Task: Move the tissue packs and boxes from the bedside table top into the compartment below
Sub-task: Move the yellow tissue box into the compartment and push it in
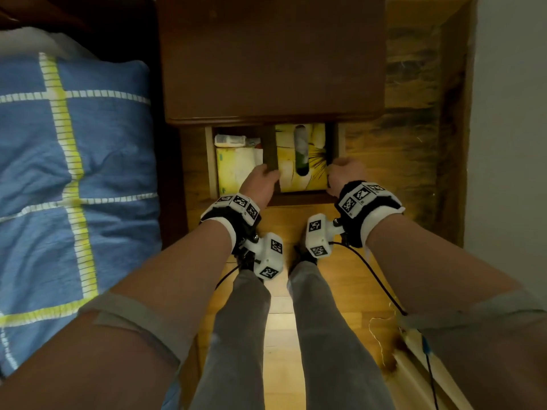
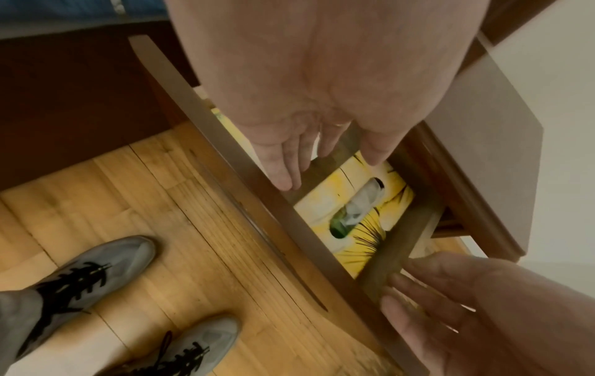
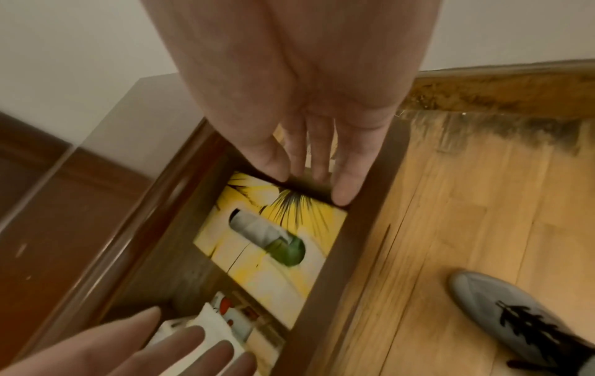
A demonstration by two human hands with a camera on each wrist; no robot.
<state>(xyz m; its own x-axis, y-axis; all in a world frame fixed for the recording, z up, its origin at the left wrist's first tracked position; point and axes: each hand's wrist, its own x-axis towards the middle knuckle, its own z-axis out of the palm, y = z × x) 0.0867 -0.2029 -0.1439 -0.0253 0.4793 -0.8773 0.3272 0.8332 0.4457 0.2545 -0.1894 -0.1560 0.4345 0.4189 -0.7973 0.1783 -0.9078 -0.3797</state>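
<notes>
The bedside table top [image 1: 272,60] is bare dark wood. Below it, a drawer [image 1: 296,199] stands pulled out. A yellow tissue box [image 1: 313,179] [image 2: 380,229] [image 3: 273,279] with an oval slot lies flat in its right compartment. Pale tissue packs [image 1: 236,167] [image 3: 225,318] fill the left compartment. My left hand [image 1: 263,179] [image 2: 309,152] rests with straight fingers on the wooden divider [image 1: 270,149] between them. My right hand [image 1: 344,173] [image 3: 315,165] reaches with straight fingers to the drawer's right end, its fingertips at the box's edge. Neither hand holds anything.
A bed with a blue checked quilt [image 1: 74,173] runs close along the left of the table. A white wall [image 1: 509,113] stands to the right. My grey shoes [image 2: 96,274] stand on the wooden floor [image 1: 349,291] just in front of the drawer. A black cable [image 1: 376,276] hangs from my right wrist.
</notes>
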